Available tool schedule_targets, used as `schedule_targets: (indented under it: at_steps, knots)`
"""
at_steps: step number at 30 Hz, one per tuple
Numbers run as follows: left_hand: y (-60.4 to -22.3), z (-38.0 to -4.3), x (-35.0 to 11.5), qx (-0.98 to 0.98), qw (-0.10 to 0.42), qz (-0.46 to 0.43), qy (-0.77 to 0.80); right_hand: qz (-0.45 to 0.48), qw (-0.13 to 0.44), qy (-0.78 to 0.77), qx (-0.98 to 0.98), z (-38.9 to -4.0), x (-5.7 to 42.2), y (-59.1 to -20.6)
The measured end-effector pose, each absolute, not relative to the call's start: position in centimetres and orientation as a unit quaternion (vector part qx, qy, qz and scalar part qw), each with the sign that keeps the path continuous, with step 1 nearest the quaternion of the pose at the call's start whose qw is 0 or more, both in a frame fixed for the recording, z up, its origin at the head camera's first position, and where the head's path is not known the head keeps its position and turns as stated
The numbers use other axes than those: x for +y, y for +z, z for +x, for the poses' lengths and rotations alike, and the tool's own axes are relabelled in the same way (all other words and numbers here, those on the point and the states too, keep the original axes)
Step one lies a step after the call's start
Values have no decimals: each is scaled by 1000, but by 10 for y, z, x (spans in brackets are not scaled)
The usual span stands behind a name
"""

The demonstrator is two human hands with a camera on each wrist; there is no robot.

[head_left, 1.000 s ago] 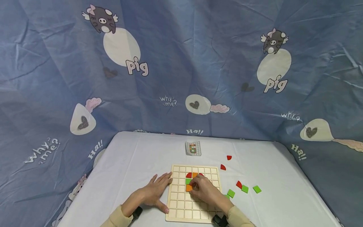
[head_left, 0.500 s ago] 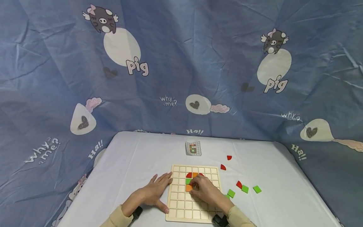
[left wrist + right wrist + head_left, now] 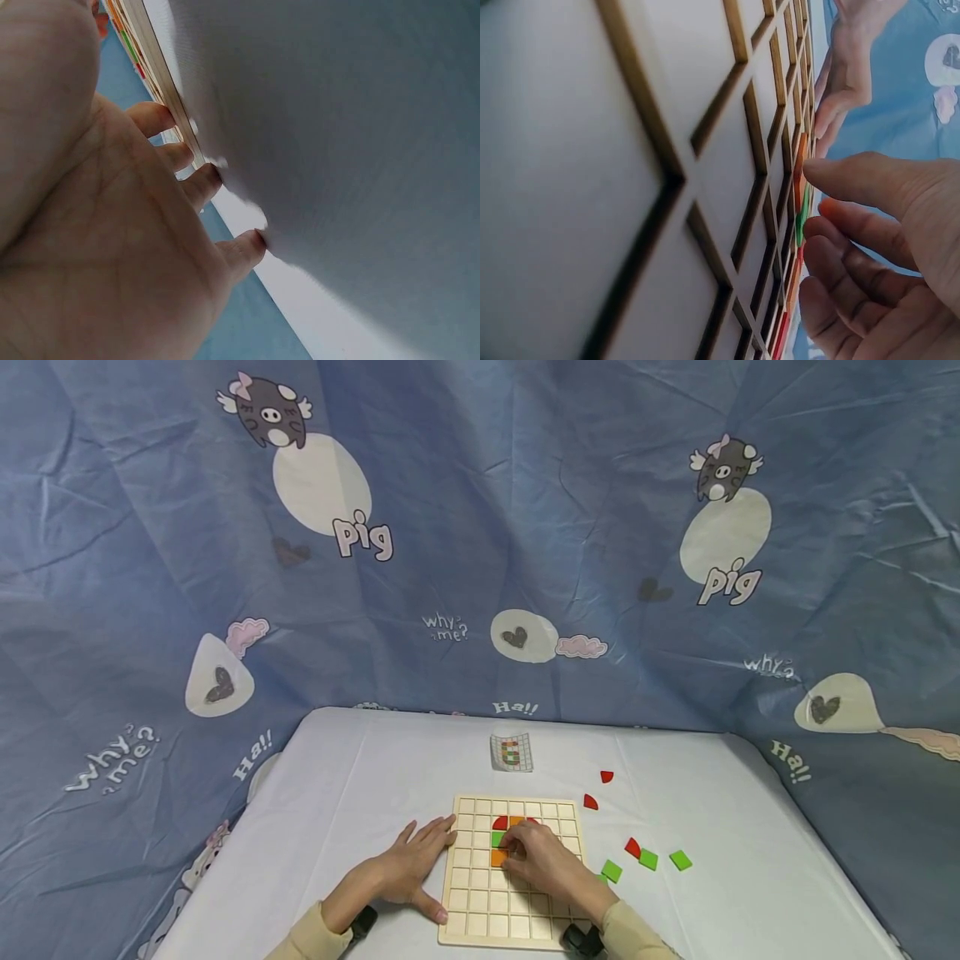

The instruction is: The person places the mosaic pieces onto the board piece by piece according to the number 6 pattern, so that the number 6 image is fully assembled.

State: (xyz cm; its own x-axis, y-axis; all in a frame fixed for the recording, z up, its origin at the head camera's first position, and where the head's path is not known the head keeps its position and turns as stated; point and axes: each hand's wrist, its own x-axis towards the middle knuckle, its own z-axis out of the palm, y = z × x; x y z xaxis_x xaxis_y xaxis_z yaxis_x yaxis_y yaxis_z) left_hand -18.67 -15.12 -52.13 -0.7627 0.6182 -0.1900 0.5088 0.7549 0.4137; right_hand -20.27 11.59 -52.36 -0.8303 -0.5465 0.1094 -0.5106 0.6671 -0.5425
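Board (image 3: 477,902) on table (image 3: 390,760), left hand (image 3: 408,867) spread, touching its left edge. Right hand (image 3: 542,857) bent over tiles (image 3: 498,857), part-covering a red one; can't tell if fingers pinch anything.

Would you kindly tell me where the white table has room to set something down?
Bare tabletop lies left of the patterned card, beyond the left hand, and right of the rightmost green tile. It is crowded just right of the grid board, among red pieces and green tiles.
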Motion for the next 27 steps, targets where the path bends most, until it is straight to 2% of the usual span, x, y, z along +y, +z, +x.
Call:
schedule_targets:
  at_steps: [17,27]
  knots:
    - [-525,-188,-152,925,167,295,170,-293,61,-292,909,-202,116,-524]
    - [-525,-189,-150,924,167,297,171,-300,48,-287,908,-202,118,-523]
